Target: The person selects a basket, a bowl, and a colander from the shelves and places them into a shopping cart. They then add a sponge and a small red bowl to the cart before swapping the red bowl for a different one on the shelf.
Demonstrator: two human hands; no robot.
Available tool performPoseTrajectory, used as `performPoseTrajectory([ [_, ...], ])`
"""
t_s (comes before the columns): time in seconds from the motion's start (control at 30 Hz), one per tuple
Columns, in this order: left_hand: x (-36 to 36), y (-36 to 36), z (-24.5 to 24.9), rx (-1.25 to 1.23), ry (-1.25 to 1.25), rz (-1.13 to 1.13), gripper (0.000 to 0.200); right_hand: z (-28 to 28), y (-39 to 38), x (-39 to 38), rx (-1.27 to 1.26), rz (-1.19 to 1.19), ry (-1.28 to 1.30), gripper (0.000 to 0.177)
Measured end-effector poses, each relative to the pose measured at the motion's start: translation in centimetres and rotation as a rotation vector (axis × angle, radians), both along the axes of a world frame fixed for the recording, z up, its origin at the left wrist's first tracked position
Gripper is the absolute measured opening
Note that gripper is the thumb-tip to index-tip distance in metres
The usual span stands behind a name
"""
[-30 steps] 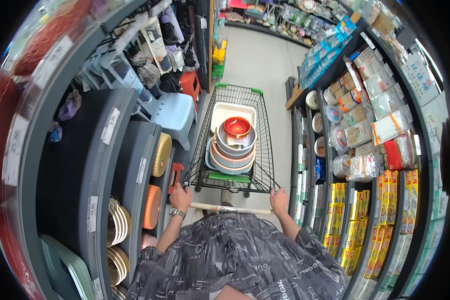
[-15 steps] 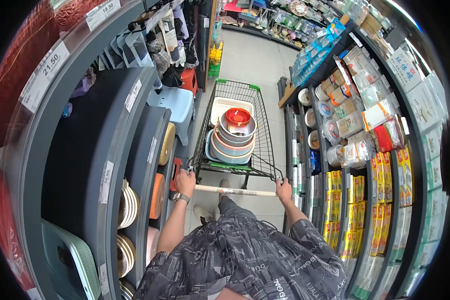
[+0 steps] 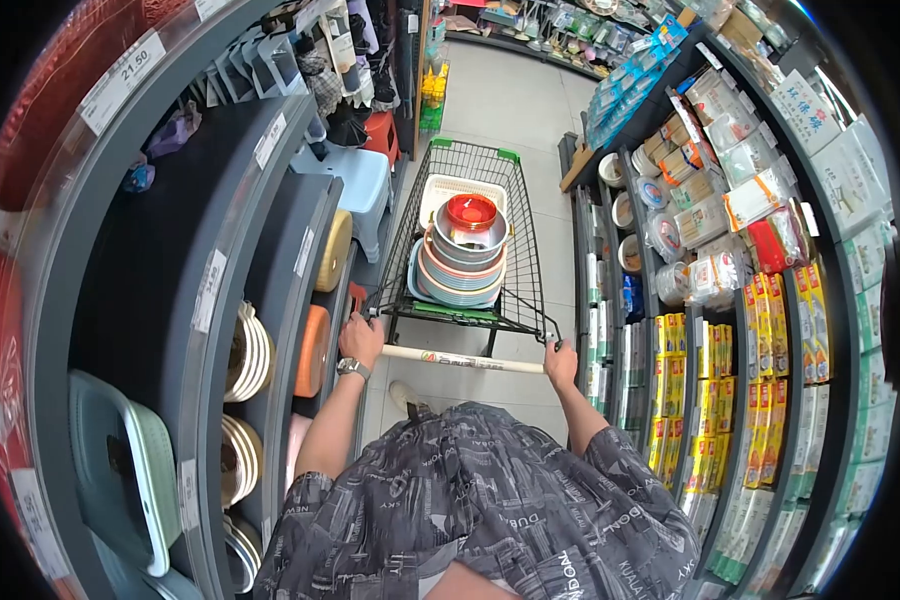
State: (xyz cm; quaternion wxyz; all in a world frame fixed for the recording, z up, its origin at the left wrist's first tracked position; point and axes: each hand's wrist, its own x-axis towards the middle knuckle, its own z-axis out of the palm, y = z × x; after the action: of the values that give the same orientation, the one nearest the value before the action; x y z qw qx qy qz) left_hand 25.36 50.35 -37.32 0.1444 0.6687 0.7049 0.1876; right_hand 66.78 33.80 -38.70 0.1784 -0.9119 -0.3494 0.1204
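Observation:
My left hand (image 3: 361,339), with a watch on its wrist, is wrapped round the left end of the pale handle bar (image 3: 460,359) of a shopping cart. The bar's right end is in the grip of my right hand (image 3: 560,362). In front of both hands is the wire cart (image 3: 528,262) with green corners. It holds a stack of nested basins (image 3: 460,277), topped by a red bowl (image 3: 471,211). A cream basket (image 3: 440,194) lies behind the stack.
Dark shelves (image 3: 315,215) with basins line the left side, a light blue stool (image 3: 362,190) beside them. On the right, racks carry yellow boxes (image 3: 767,327) and packaged goods. Grey tiled floor (image 3: 510,90) runs ahead to another display.
The cart, its handle and both hands appear slightly higher and further left in view. The left shelves have shifted too. Both hands keep their grip on the bar.

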Motion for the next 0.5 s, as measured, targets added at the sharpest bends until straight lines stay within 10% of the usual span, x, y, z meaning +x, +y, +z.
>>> performPoseTrajectory([
  [0.5,-1.0,-6.5,1.2,-0.025,0.159,-0.038,0.041,-0.9,-6.0,-1.6,0.208,-0.023,0.032,0.036],
])
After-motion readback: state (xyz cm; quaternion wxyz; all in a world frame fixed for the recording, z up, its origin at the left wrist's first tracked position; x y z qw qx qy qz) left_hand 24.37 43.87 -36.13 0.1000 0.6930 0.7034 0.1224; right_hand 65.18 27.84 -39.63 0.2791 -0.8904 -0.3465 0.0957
